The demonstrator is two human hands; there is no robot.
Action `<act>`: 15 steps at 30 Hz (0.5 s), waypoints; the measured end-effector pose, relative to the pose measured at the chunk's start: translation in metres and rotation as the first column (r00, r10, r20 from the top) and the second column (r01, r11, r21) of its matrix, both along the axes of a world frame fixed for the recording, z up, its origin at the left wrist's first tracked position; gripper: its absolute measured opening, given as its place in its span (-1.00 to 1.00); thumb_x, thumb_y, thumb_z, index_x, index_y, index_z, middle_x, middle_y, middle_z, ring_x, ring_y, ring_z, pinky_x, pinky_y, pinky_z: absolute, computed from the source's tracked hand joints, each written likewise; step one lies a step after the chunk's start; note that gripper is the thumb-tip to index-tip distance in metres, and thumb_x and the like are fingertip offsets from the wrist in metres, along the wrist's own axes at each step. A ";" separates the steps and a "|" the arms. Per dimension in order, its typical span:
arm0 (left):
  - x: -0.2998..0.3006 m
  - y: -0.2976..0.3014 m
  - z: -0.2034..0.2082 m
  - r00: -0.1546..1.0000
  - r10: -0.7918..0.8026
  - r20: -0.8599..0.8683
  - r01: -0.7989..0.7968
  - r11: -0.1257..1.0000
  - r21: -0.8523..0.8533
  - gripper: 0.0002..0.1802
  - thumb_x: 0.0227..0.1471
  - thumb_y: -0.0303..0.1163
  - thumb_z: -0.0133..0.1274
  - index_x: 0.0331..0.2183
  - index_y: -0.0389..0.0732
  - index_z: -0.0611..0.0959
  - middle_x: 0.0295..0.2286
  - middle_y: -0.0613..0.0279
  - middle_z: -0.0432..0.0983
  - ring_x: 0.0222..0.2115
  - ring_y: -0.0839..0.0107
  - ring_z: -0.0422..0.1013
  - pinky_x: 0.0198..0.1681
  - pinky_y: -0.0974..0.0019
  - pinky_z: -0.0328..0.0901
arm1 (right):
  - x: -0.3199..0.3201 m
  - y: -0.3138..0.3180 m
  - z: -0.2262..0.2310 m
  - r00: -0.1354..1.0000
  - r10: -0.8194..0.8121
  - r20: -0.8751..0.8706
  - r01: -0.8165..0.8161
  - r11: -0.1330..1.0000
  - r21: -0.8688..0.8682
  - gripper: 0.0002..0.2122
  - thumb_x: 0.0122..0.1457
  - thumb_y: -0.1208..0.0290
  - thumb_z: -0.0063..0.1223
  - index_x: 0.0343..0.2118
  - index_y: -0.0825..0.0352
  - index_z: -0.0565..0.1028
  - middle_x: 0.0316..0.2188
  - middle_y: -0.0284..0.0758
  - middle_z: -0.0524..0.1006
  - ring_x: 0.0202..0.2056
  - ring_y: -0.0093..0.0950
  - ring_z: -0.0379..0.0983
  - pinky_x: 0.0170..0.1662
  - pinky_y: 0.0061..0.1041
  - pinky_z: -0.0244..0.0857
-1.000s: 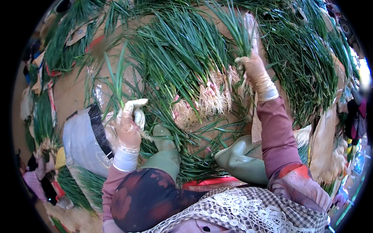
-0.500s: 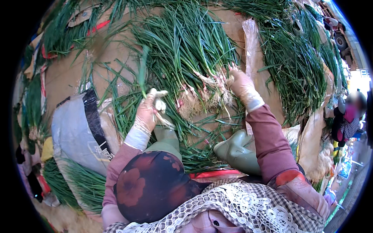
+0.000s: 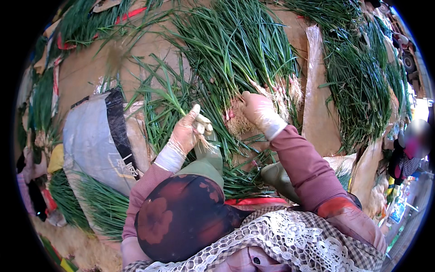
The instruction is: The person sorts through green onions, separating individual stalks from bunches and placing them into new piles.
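Note:
My left hand (image 3: 186,131), in a pale glove, is closed round a spring onion (image 3: 170,96). Its green leaves lean up and left past the thumb, and its whitish roots hang below the fingers. In front of me lies a large heap of spring onions (image 3: 235,50), leaves pointing away and pinkish bulbs with stringy roots toward me. My right hand (image 3: 260,111), also gloved, is at the near side of this heap among the bulbs. Its thumb and fingers pinch at the stem bases there; the fingertips are partly hidden.
A grey-blue sack (image 3: 88,140) with a black band lies left, beside more green leaves (image 3: 102,195). Another spring onion pile (image 3: 358,81) spreads on the right, past a clear plastic strip (image 3: 313,68). My green boots (image 3: 278,177) stand close to loose leaves. A person (image 3: 408,154) is far right.
My right hand has moved left and nearer, from the roots at the heap's right edge to its middle. The spring onion in my left hand now tilts further left. The view has shifted slightly.

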State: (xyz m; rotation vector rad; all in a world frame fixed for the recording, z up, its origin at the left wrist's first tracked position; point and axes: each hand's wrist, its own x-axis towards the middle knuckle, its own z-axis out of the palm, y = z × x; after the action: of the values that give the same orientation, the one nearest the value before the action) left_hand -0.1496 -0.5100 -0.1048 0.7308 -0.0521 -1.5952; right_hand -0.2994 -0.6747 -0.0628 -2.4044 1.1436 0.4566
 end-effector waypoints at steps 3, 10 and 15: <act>-0.011 -0.007 0.015 0.970 -0.215 0.109 0.193 0.964 0.184 -0.44 -0.02 -0.02 -0.26 -0.26 -0.38 0.43 -0.53 0.10 0.45 -0.44 0.30 0.37 -0.38 0.33 0.27 | -0.002 0.015 0.025 0.987 -0.013 0.162 0.009 1.000 0.022 -0.77 -0.04 0.30 -0.15 -0.37 0.33 0.33 -0.52 -0.12 0.44 -0.42 -0.18 0.37 -0.36 -0.30 0.21; -0.016 -0.013 0.015 0.898 -0.222 0.380 0.204 0.975 0.088 -0.66 0.03 -0.24 -0.25 -0.28 -0.30 0.44 -0.46 0.23 0.42 -0.51 0.56 0.34 -0.49 0.54 0.21 | 0.002 0.059 0.034 0.938 0.271 0.215 -0.329 0.891 0.314 -0.71 -0.08 0.19 -0.05 -0.38 0.31 0.33 -0.58 -0.17 0.40 -0.47 -0.24 0.36 -0.39 -0.37 0.21; -0.027 -0.011 0.024 0.974 -0.143 0.175 0.148 0.989 -0.018 -0.68 0.04 -0.25 -0.28 -0.36 -0.32 0.41 -0.56 0.19 0.38 -0.52 0.38 0.37 -0.41 0.38 0.28 | -0.012 0.006 -0.006 0.827 -0.454 0.333 -0.016 0.573 0.820 -0.76 0.07 0.22 -0.17 -0.40 0.33 0.39 -0.69 -0.51 0.28 -0.63 -0.73 0.17 -0.57 -0.76 0.07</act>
State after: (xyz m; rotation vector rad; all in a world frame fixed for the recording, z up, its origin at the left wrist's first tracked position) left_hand -0.1762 -0.5215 -0.0811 0.8564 -0.2626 -1.6621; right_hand -0.3118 -0.6690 -0.0688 -1.3994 0.7371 0.1449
